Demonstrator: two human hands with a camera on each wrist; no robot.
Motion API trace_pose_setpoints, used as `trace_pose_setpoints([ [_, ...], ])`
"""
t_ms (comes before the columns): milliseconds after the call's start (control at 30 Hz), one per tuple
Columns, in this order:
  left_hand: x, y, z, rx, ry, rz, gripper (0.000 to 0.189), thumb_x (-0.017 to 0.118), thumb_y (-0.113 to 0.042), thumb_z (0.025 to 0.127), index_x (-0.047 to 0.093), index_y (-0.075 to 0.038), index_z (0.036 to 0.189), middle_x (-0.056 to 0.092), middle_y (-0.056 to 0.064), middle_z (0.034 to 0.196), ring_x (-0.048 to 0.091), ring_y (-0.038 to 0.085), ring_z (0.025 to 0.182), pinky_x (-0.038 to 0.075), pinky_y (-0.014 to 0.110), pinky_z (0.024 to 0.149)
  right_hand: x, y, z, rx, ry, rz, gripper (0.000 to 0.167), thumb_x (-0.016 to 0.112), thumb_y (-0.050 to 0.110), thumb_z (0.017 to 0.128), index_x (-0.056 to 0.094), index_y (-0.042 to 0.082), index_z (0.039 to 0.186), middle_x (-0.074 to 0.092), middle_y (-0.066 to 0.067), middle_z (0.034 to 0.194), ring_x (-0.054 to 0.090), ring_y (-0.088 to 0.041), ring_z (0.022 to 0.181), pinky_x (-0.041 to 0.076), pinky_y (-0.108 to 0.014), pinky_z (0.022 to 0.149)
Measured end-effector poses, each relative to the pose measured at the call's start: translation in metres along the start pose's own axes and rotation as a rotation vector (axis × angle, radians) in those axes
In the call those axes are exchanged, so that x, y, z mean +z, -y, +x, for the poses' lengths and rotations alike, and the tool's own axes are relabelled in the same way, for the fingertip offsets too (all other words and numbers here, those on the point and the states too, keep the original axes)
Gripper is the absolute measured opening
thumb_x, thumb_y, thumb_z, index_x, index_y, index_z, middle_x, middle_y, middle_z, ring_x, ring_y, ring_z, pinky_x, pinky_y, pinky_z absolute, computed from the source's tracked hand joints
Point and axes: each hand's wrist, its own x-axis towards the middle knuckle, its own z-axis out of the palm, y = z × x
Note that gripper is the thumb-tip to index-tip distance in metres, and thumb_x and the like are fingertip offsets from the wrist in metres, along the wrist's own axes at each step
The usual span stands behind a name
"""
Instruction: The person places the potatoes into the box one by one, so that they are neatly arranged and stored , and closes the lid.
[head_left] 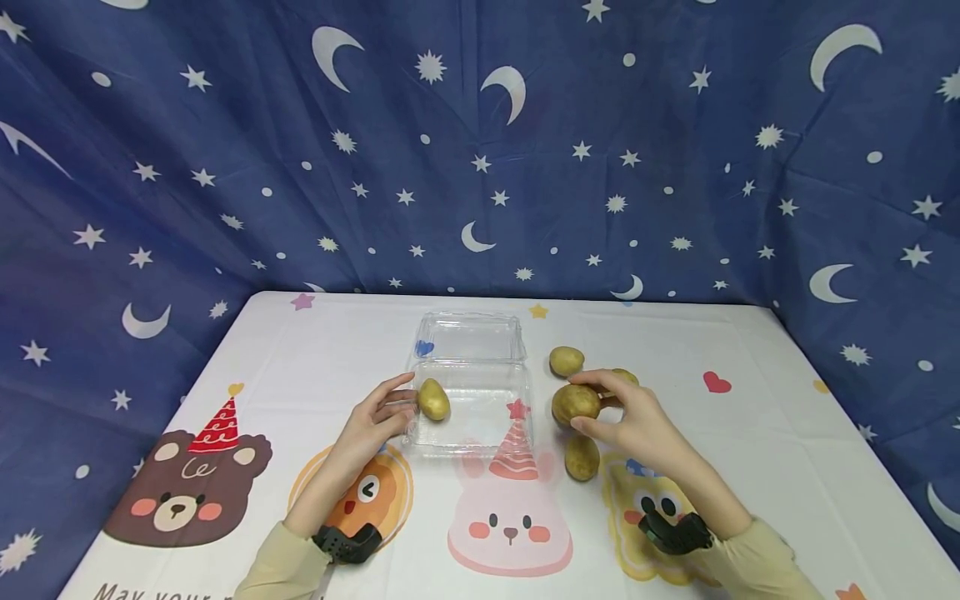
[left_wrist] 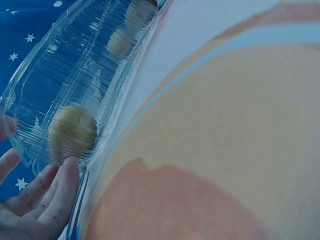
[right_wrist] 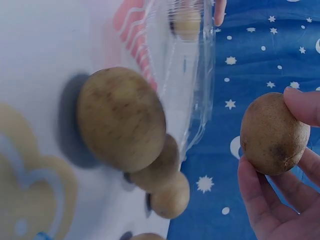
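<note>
Potato [head_left: 576, 405]: clamped in right grip [head_left: 633, 417]. Left grip [head_left: 375, 418]: fingers loosely apart, touching clear box [head_left: 480, 383] containing another potato [head_left: 433, 400]. Bench cloth [head_left: 757, 433], lower left: lettering "May your" [head_left: 161, 593].

Head view facing forward-down, close tilted wrist views, clear container [head_left: 483, 396] in all

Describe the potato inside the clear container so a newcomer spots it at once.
On the white table, find the open clear container near the middle. At its left side in the head view, beside the left hand, sits the potato. It alone is inside the container; the other potatoes are outside, to its right, around and in the right hand.
</note>
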Motion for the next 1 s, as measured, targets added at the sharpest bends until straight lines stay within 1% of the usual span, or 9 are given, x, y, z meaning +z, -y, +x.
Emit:
trace_pose_setpoints([
  [100, 0.0, 0.0, 0.0, -0.002, 0.001, -0.005, 0.056, 0.058, -0.011, 0.095, 0.039, -0.017, 0.147, 0.05, 0.018, 0.138, 0.051, 0.036, 0.126, 0.051, 0.026, 0.085, 0.002, 0.004, 0.006, -0.011, 0.001, 0.023, 0.047, 0.08, 0.012, 0.077, 0.062, 0.01, 0.122, 0.066, -0.002, 0.112, 0.056, -0.011, 0.093, 0.053, -0.022, 0.082],
  [167, 0.0, 0.0, 0.0, 0.003, 0.004, -0.002, 0.056, 0.057, -0.011, 0.095, 0.038, -0.016, 0.147, 0.05, 0.019, 0.138, 0.051, 0.037, 0.126, 0.051, 0.025, 0.085, 0.004, 0.006, 0.01, -0.023, 0.001, 0.046, 0.047, 0.08, 0.012, 0.078, 0.063, 0.008, 0.121, 0.066, -0.004, 0.111, 0.057, -0.013, 0.093, 0.053, -0.022, 0.082],
  [300, 0.001, -0.001, -0.001, 0.002, 0.001, -0.003, 0.056, 0.058, -0.011, 0.095, 0.038, -0.016, 0.147, 0.05, 0.019, 0.138, 0.052, 0.036, 0.126, 0.051, 0.025, 0.084, 0.008, 0.013, 0.018, -0.037, 0.011, 0.074, 0.047, 0.079, 0.014, 0.079, 0.062, 0.007, 0.122, 0.066, -0.007, 0.117, 0.062, -0.018, 0.096, 0.053, -0.026, 0.084],
  [433, 0.001, 0.0, 0.0, 0.001, 0.0, -0.008, 0.056, 0.057, -0.01, 0.095, 0.038, -0.018, 0.147, 0.05, 0.018, 0.138, 0.051, 0.036, 0.126, 0.051, 0.025, 0.084, 0.01, 0.021, 0.024, -0.035, 0.023, 0.063, 0.047, 0.08, 0.015, 0.078, 0.062, 0.011, 0.122, 0.064, -0.003, 0.12, 0.062, -0.016, 0.097, 0.054, -0.028, 0.086],
  [600, 0.001, 0.0, -0.001, 0.009, 0.008, -0.006, 0.057, 0.057, -0.01, 0.095, 0.037, -0.016, 0.148, 0.05, 0.02, 0.138, 0.051, 0.037, 0.126, 0.051, 0.025, 0.085, 0.015, 0.029, 0.032, -0.041, 0.037, 0.075, 0.045, 0.078, 0.013, 0.079, 0.062, 0.014, 0.121, 0.065, 0.001, 0.116, 0.061, -0.013, 0.095, 0.053, -0.028, 0.086],
  [833, 0.0, -0.002, -0.002, 0.015, 0.017, -0.009, 0.056, 0.058, -0.012, 0.096, 0.037, -0.014, 0.148, 0.049, 0.021, 0.139, 0.051, 0.038, 0.127, 0.052, 0.026, 0.086, 0.022, 0.036, 0.042, -0.062, 0.056, 0.095, 0.047, 0.078, 0.011, 0.079, 0.062, 0.01, 0.123, 0.065, -0.005, 0.118, 0.06, -0.016, 0.097, 0.053, -0.028, 0.085],
  [1000, 0.001, -0.003, -0.002, 0.013, 0.015, -0.008, 0.056, 0.058, -0.013, 0.096, 0.037, -0.015, 0.148, 0.049, 0.021, 0.139, 0.05, 0.037, 0.127, 0.052, 0.028, 0.087, 0.028, 0.04, 0.051, -0.105, 0.065, 0.097, 0.045, 0.078, 0.008, 0.078, 0.064, 0.009, 0.12, 0.068, -0.005, 0.115, 0.059, -0.017, 0.095, 0.054, -0.027, 0.082],
])
